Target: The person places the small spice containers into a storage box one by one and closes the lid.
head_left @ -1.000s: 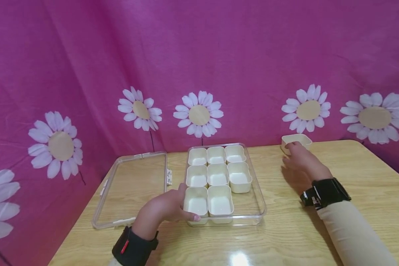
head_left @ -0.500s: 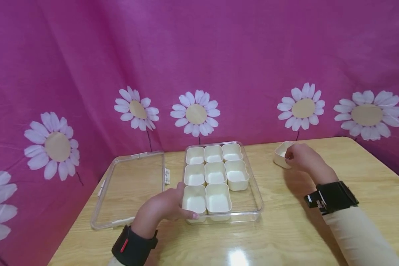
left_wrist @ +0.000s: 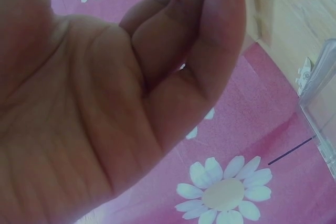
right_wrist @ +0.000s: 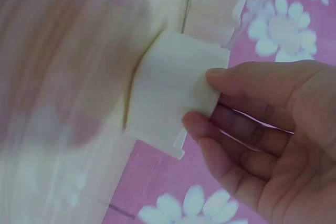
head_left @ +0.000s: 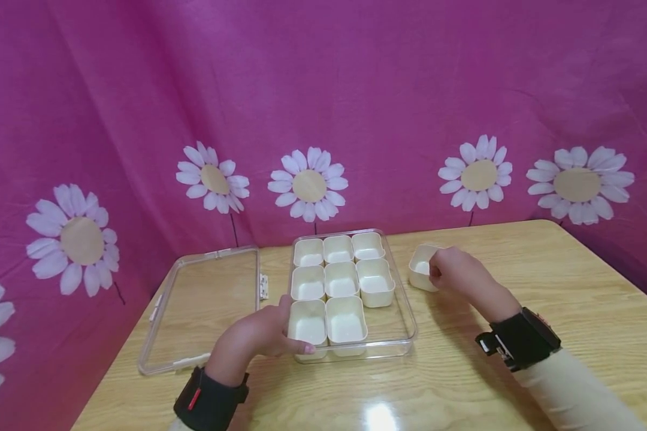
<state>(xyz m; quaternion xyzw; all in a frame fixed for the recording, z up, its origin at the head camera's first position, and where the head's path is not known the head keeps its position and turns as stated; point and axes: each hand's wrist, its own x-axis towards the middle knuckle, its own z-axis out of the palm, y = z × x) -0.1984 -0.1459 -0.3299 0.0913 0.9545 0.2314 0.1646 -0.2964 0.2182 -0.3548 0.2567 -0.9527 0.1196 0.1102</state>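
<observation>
In the head view, the right hand is hiding one side of the loose cup, and the left hand is covering a bit of the clear tray. The left wrist view's top edge is cutting off some fingers. In the right wrist view, the table is looking blurry.

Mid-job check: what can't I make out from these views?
- Part of the loose cup's inside: head view, behind the right hand.
- Most of the left hand's fingertips at the tray: hidden by the hand itself in the head view, cut off by the top edge in the left wrist view.
- Lid's near right corner: head view, behind the left hand.
- Tabletop detail: right wrist view, blurred.
</observation>
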